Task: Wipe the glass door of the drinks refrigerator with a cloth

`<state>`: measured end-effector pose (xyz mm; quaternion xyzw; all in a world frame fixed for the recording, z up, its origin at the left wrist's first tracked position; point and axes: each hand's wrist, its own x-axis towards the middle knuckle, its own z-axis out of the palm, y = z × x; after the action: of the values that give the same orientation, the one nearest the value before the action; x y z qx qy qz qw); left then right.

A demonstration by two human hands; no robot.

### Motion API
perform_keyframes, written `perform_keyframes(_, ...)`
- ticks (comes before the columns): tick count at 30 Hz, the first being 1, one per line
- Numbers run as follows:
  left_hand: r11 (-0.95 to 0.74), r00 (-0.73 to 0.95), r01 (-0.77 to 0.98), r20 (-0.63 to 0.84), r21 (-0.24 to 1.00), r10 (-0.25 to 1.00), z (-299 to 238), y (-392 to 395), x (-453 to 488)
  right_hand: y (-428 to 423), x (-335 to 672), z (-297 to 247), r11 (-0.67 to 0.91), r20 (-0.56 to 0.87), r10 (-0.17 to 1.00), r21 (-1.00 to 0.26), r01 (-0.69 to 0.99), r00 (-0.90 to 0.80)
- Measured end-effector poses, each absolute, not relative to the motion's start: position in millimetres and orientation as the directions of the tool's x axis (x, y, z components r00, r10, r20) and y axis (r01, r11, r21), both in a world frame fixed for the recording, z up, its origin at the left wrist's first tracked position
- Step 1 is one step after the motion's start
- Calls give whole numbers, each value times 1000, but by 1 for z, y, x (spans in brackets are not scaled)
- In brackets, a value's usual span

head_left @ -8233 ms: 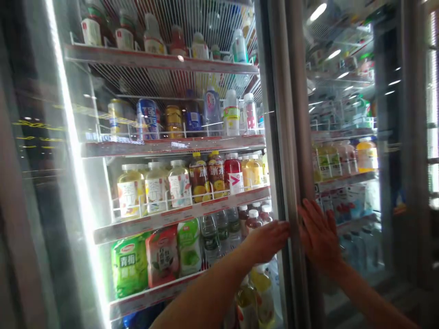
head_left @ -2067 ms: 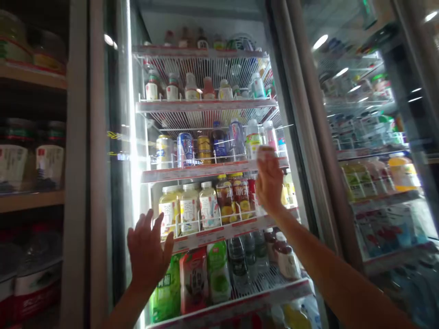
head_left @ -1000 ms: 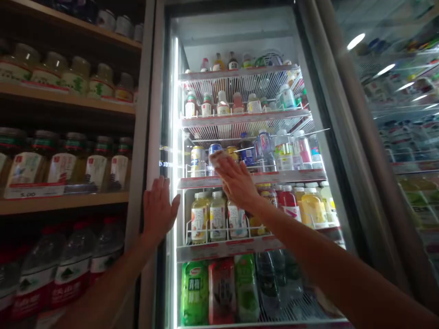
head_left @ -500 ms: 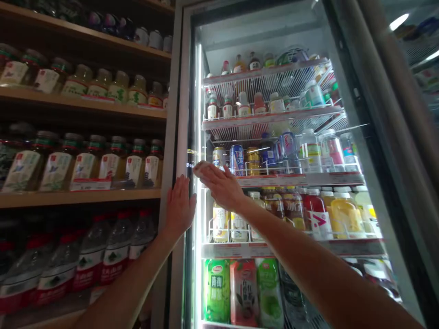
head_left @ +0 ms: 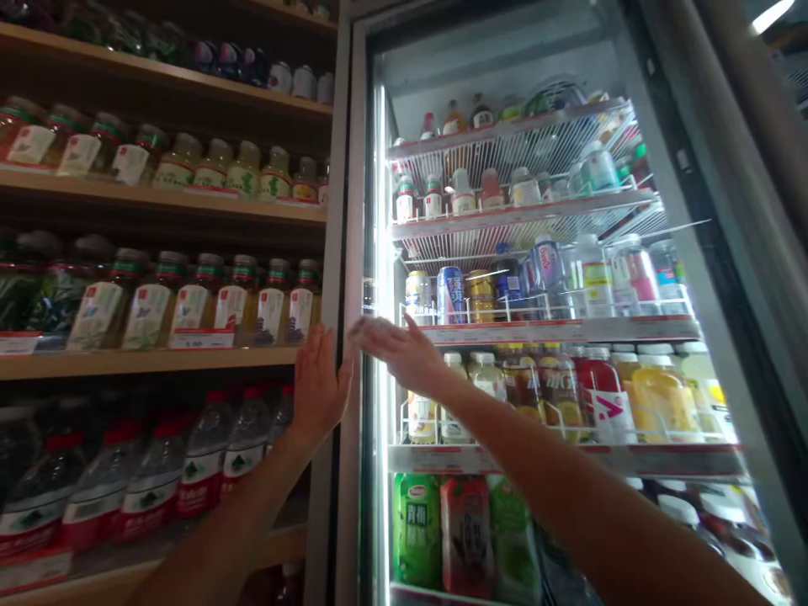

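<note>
My left hand (head_left: 317, 379) rests open, fingers up and flat, against the grey frame (head_left: 351, 210) at the left side of a glass-door drinks fridge. My right hand (head_left: 410, 353) reaches across to the same side. Its fingers are stretched over a small pale cloth (head_left: 364, 330), blurred and mostly covered, pressed near the door's left edge. Behind the glass, close to that hand, stand a blue can (head_left: 450, 295) and a gold can (head_left: 481, 296).
Wooden shelves (head_left: 157, 362) on the left carry juice bottles (head_left: 94, 316) and red-capped water bottles (head_left: 205, 454). Inside the fridge, wire racks (head_left: 518, 156) hold more drinks, with green and red cartons (head_left: 417, 530) at the bottom. A thick frame (head_left: 713, 168) bounds the right.
My right hand has slid left with the cloth, from over the glass toward the door frame. My left hand has shifted left along the frame. The view has turned slightly left.
</note>
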<state>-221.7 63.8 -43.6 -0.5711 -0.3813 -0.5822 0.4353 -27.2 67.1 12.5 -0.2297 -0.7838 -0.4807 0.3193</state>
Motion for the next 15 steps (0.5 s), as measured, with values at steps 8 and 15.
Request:
perform_keyframes(8, -387, 44, 918, 993, -85, -113, -32, 69, -186, 58, 48, 30, 290, 885, 55, 428, 856, -462)
perform_keyframes(15, -428, 157, 883, 981, -190, -112, -32, 76, -118, 51, 133, 11, 184, 963, -47, 268, 946, -264)
